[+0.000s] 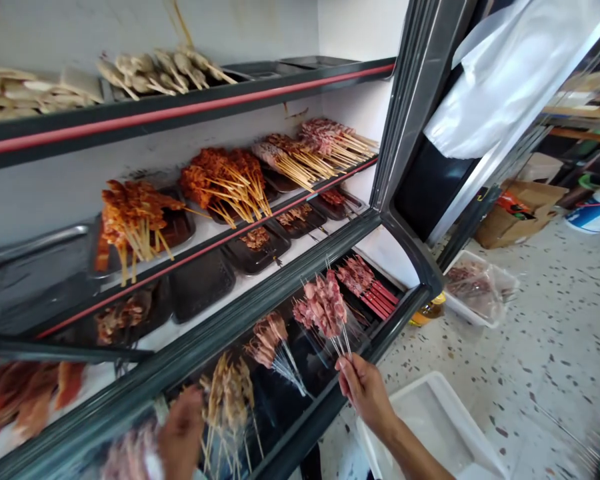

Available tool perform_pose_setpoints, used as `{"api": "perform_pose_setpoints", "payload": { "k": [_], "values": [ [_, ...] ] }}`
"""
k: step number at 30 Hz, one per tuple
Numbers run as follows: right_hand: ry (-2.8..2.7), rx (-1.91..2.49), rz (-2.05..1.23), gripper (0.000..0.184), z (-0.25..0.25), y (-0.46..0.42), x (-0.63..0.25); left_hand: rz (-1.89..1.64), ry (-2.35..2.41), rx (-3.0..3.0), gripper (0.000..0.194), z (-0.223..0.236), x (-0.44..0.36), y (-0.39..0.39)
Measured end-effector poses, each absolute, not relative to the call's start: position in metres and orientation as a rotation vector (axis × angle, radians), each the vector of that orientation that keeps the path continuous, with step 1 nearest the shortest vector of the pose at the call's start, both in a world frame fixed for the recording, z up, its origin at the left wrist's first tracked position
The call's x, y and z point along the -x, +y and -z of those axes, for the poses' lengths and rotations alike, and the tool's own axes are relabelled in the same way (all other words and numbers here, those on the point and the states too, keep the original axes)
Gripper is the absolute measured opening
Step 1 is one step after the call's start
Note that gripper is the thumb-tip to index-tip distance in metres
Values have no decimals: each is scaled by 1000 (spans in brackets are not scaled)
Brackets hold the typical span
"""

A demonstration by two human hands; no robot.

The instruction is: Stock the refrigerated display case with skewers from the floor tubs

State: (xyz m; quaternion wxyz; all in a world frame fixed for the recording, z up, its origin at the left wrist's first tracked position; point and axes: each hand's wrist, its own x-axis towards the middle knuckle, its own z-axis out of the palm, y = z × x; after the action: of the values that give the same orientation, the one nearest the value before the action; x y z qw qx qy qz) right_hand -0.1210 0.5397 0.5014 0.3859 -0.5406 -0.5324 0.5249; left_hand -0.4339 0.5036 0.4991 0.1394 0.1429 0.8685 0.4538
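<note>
My right hand (pixel 363 390) is closed around the thin metal ends of a bunch of raw meat skewers (pixel 325 307), which it holds with the meat up over the front bin of a display cooler. My left hand (pixel 181 430), smeared by motion, is low at the left by the bin; its fingers cannot be made out. Close to it lie pale meat skewers on wooden sticks (pixel 230 393) and a blurred pinkish bunch (pixel 130 457). Farther right in the bin are smaller skewers with metal sticks (pixel 273 343) and red-handled skewers (pixel 365 283).
Above, shelves carry orange-red coated skewers (pixel 133 210), more skewers (pixel 325 143) and dark metal trays (pixel 203 283). The cooler's frame (pixel 420 253) stands at the right. A white tub (pixel 430 420), a bagged tray of skewers (pixel 475 287) and a cardboard box (pixel 523 210) sit on the speckled floor.
</note>
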Motion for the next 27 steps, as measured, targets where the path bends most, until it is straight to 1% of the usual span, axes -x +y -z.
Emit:
{"api": "perform_pose_setpoints", "payload": {
  "k": [1, 3, 4, 6, 9, 11, 12, 18, 22, 25, 27],
  "values": [
    [-1452, 1383, -1254, 46, -502, 536, 121, -1276, 2260, -485, 28, -495, 400, 497],
    [-1663, 1391, -1068, 44, -499, 526, 121, -1205, 1824, -607, 54, -491, 331, 486],
    [-1769, 1385, -967, 43, -496, 520, 121, -1153, 1670, -614, 62, -491, 300, 481],
    [-1956, 1351, -729, 43, -486, 507, 122, -1163, 1510, -570, 65, -493, 252, 475],
    [-2124, 1261, -359, 46, -475, 491, 125, -1244, 1409, -452, 62, -501, 222, 469],
    [-2174, 1225, -237, 47, -473, 483, 127, -1280, 1371, -375, 60, -506, 221, 466],
    [-2184, 1221, -232, 46, -474, 481, 129, -1293, 1359, -356, 59, -509, 223, 465],
    [-2090, 1187, -423, 46, -499, 478, 135, -1392, 1349, -362, 48, -527, 227, 465],
    [-1941, 1173, -678, 47, -511, 478, 130, -1454, 1369, -401, 46, -543, 219, 468],
    [-1778, 1193, -981, 52, -518, 479, 126, -1487, 1373, -435, 44, -556, 218, 471],
    [-1674, 1208, -1312, 53, -523, 477, 125, -1522, 1369, -421, 44, -564, 221, 472]
  ]
}}
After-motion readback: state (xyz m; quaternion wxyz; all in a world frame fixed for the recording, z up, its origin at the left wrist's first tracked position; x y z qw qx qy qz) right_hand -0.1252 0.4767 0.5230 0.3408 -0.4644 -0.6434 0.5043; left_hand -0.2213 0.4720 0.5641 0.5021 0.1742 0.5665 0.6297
